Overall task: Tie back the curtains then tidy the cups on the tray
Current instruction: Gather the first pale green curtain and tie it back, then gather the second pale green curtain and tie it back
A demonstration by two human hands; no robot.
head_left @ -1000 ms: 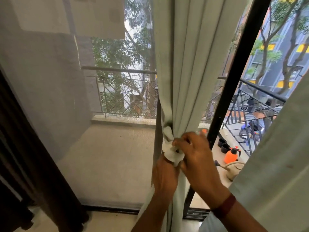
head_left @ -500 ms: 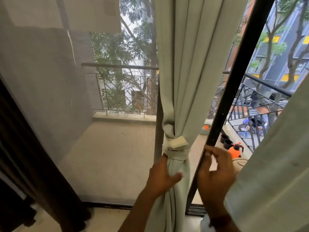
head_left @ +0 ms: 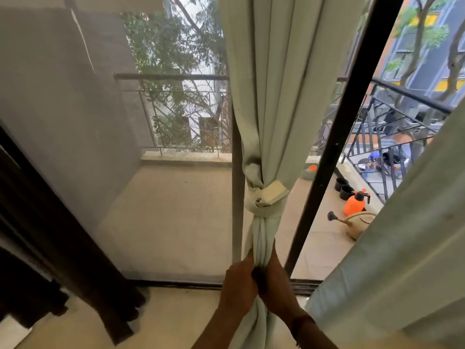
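Just above both hands, the tie-back [head_left: 267,206] circles the gathered pale green curtain [head_left: 271,96] and cinches it into a narrow bundle. The left hand [head_left: 239,285] and right hand [head_left: 278,288] each grip that bundle directly below the band, side by side, fingers curled round the cloth from either flank.

Risk noted: a hard downward pull from this grip could drag folds through the band and slacken it, or slide the band down toward the hands.

The closure tab [head_left: 274,191] on the band's front appears lifted at one edge, though the view is too soft to confirm. If half-seated, it may release under tension.

Right of the right hand, a second curtain panel [head_left: 402,260] hangs untied. Cups and tray are out of view.
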